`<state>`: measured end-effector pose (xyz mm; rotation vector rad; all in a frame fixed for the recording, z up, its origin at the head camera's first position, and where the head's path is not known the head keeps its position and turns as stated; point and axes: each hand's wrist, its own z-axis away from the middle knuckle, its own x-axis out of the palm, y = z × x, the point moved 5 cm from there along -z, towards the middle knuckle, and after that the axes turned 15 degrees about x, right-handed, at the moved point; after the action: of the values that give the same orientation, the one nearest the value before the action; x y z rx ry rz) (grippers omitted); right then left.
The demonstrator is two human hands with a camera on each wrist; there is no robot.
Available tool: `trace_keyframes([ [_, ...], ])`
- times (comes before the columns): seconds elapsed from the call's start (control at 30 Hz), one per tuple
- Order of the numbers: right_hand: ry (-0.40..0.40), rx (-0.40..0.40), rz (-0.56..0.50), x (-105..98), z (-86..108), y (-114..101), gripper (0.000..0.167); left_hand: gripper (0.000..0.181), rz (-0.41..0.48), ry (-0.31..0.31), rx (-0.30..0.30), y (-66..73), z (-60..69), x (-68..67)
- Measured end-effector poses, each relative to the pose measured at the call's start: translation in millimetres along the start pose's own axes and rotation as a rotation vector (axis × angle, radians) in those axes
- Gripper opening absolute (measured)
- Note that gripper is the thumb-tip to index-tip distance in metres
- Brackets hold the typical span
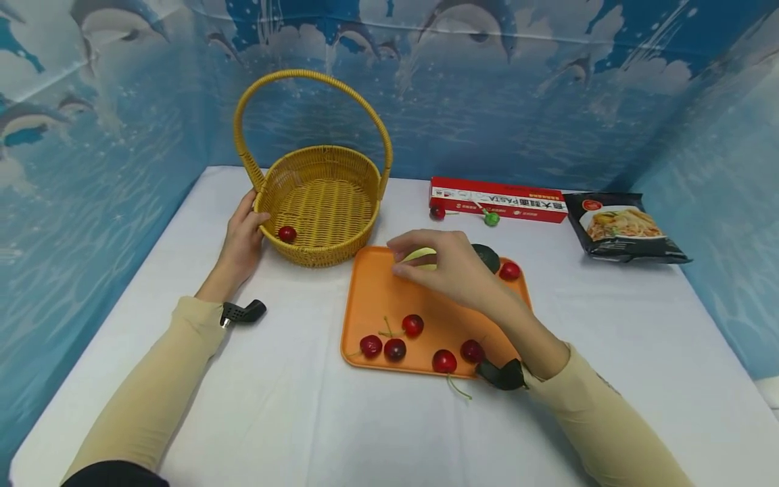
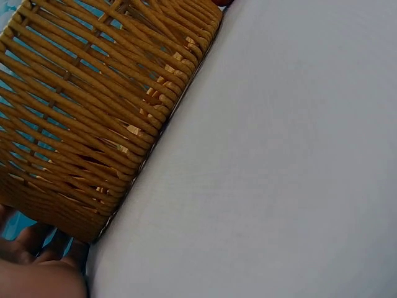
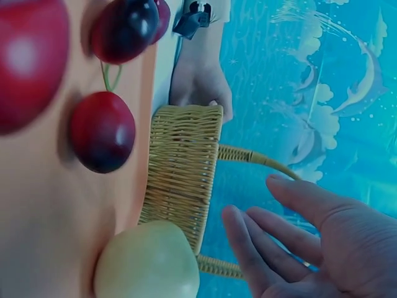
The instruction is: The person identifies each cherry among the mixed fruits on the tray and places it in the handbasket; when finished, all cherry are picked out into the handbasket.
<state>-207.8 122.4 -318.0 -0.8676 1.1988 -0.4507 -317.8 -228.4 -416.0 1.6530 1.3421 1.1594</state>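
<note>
My left hand (image 1: 241, 243) grips the left rim of the yellow wicker basket (image 1: 322, 253), thumb over the edge; in the left wrist view its fingers lie against the woven wall (image 2: 93, 112). One cherry (image 1: 287, 234) lies inside the basket. Above the orange tray (image 1: 371, 284) is my right hand (image 1: 453, 267), fingers and thumb apart and bent, holding nothing. Beneath it, partly hidden, is a pale green round fruit (image 3: 149, 261). Several cherries (image 1: 412, 325) lie toward the tray's front, another (image 1: 510, 271) at its back right corner beside a dark green fruit (image 1: 485, 257).
Behind the tray stand a red pasta box (image 1: 499, 199), a cherry (image 1: 437, 212) and a small green item (image 1: 491, 218). A black food packet (image 1: 627, 226) lies at the back right. The basket's tall handle (image 1: 313, 74) arches upward. Dolphin-printed cloth (image 1: 487, 122) borders the white table.
</note>
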Motion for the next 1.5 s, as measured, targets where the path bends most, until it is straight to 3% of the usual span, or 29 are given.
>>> trace_keyframes([
  [0.33, -0.105, -0.001, 0.051, 3.8, 15.5, 18.1, 0.034, 0.069, 0.007, -0.007, 0.004, -3.7, 0.6, 0.4],
  [0.6, -0.302, 0.025, 0.049, 12.4, 21.6, 32.1, 0.048, 0.068, 0.021, -0.006, -0.002, -2.3, -0.2, -0.9],
  [0.77, -0.369, 0.005, 0.132, 27.9, 22.1, 38.5, 0.046, 0.069, 0.03, 0.007, -0.029, -4.5, 1.7, -2.3],
  [1.1, -0.329, -0.03, 0.277, 37.6, 24.0, 38.5, 0.037, 0.068, 0.017, -0.006, 0.0, -1.4, -1.1, 0.3],
  [1.5, -0.321, 0.019, 0.296, 36.7, 24.2, 40.5, 0.031, 0.068, 0.018, -0.001, 0.008, -2.9, 0.3, 0.2],
])
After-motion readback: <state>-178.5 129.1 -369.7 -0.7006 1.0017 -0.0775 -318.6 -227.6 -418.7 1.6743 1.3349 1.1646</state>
